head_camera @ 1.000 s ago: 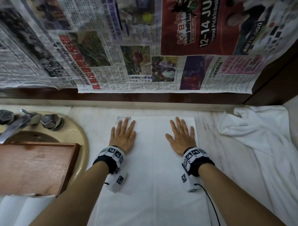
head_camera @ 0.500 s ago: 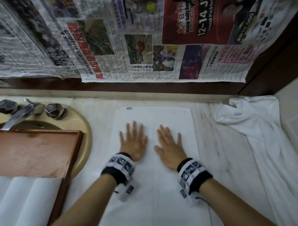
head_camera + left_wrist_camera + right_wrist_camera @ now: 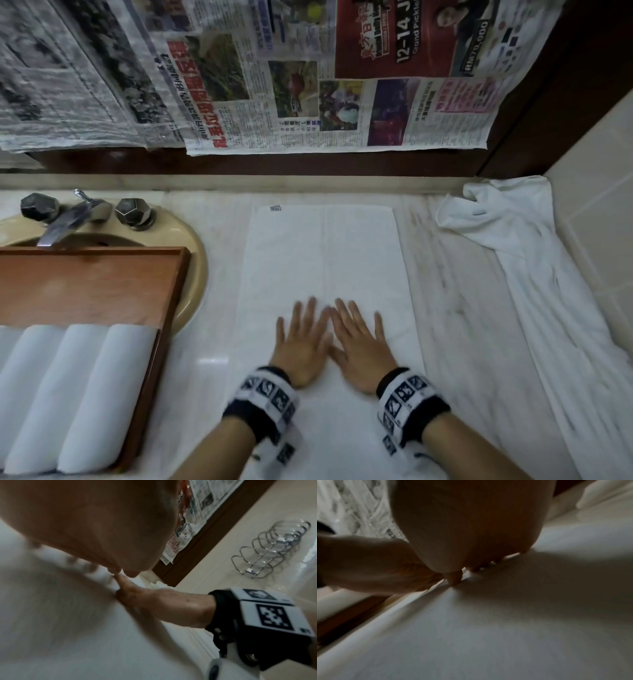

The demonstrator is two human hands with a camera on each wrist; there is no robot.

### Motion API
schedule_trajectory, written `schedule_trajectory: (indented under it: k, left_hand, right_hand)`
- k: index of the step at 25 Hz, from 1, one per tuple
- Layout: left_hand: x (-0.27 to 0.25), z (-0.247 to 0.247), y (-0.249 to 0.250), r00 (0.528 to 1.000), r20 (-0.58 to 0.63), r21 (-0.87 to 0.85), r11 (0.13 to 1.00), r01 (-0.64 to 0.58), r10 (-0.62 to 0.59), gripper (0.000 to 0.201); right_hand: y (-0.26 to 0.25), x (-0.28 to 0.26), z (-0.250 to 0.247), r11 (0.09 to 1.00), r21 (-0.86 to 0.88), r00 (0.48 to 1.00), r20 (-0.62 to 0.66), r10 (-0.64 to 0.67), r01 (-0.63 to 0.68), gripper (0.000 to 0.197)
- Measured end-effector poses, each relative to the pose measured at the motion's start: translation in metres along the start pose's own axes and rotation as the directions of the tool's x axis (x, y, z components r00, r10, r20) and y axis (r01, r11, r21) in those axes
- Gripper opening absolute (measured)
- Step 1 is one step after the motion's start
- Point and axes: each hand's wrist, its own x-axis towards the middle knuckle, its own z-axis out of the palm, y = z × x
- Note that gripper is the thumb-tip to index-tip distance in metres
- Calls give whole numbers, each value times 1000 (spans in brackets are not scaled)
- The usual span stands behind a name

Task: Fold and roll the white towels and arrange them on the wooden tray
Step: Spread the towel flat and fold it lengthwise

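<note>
- Two hands, left hand [image 3: 301, 353] and right hand [image 3: 361, 353], side by side, fingers straight and spread, palms flat on the folded towel [image 3: 325, 260]; grasping nothing.
- Folded towel: white, laid lengthwise on the marble worktop [image 3: 445, 291].
- Wooden tray [image 3: 102, 287]: left, over the sink [image 3: 195, 260], holding rolled towels [image 3: 68, 394].
- Loose white towel [image 3: 534, 260]: right, crumpled.
- Newspaper [image 3: 291, 96]: rear wall.

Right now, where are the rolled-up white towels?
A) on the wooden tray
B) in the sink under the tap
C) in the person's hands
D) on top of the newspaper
A: the rolled towels lie side by side on the wooden tray, while the left hand and right hand press flat on the spread towel on the counter.
</note>
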Motion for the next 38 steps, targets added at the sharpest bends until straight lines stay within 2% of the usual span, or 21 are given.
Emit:
schedule_trajectory:
  k: [2,4,5,6,7,9,11,13,16,17,18,20,22,23,25,27,28,29,32,34,38]
  left_hand:
    - [-23,15,-12,1000,-25,7,1000,-14,15,63]
    - [-27,11,-45,974,-92,-14,979,205,-206,64]
    - [-24,4,-55,932,-105,-47,938,343,-346,62]
    - [-29,0,-53,902,-86,-68,906,418,-423,61]
    - [-35,3,-38,914,-90,-86,917,389,-396,61]
    - [-51,25,3,988,-90,-25,992,127,-129,60]
    - [-75,46,11,998,-18,15,998,-59,59,59]
    - [-85,46,-23,998,-58,72,997,11,-7,61]
    - [-92,28,-64,934,-82,-39,938,345,-347,60]
    - [-93,25,-59,920,-90,-63,924,376,-380,61]
    - [-92,26,-45,937,-104,-71,942,328,-334,61]
    - [-98,45,-9,992,-66,-50,994,101,-104,61]
    - [-116,71,0,999,-28,31,998,-45,46,64]
    - [-123,77,-11,997,-66,69,997,-30,34,65]
    - [-133,75,-43,984,-133,21,992,121,-117,61]
    - [-136,63,-61,945,-121,-76,952,296,-303,61]
    - [-135,59,-59,938,-112,-85,943,321,-329,62]
    - [-128,53,-49,954,-117,-79,960,269,-277,62]
    - [-100,50,-7,998,-57,-74,997,-6,2,58]
    - [-76,42,5,999,-47,-98,995,-24,20,57]
    - [-26,14,-1,999,-39,-109,994,7,-11,55]
  right_hand:
    - [19,-11,7,996,9,995,-43,89,-89,73]
    - [49,-16,-1,925,97,924,-74,376,-368,68]
    - [56,-17,-11,871,106,872,-56,487,-480,67]
    - [50,-22,-12,855,100,857,-37,514,-508,68]
    - [33,-28,-7,890,87,890,-51,453,-448,67]
    - [-8,-40,19,989,0,986,-76,150,-150,65]
    - [-24,-61,45,998,-46,999,-15,-38,37,67]
    - [4,-69,49,995,-33,993,-72,93,-96,67]
    - [30,-75,35,888,104,887,-65,456,-449,67]
    - [20,-78,34,890,111,889,-80,451,-442,67]
    - [0,-78,36,928,102,923,-107,368,-358,66]
    - [-41,-84,60,994,45,989,-99,108,-104,63]
    - [-52,-104,90,999,-35,996,-86,-34,32,65]
    - [-41,-113,100,998,-60,989,-144,-11,3,67]
    - [-6,-128,104,979,-16,958,-212,195,-202,69]
    - [13,-133,95,899,65,883,-171,437,-432,69]
    - [10,-131,91,876,84,864,-147,482,-474,70]
    - [-1,-122,84,898,82,886,-150,440,-432,70]
    - [-40,-89,72,993,54,986,-122,113,-107,63]
    - [-45,-62,55,998,50,993,-114,33,-27,60]
    - [-26,-5,12,1000,10,992,-125,2,-1,58]
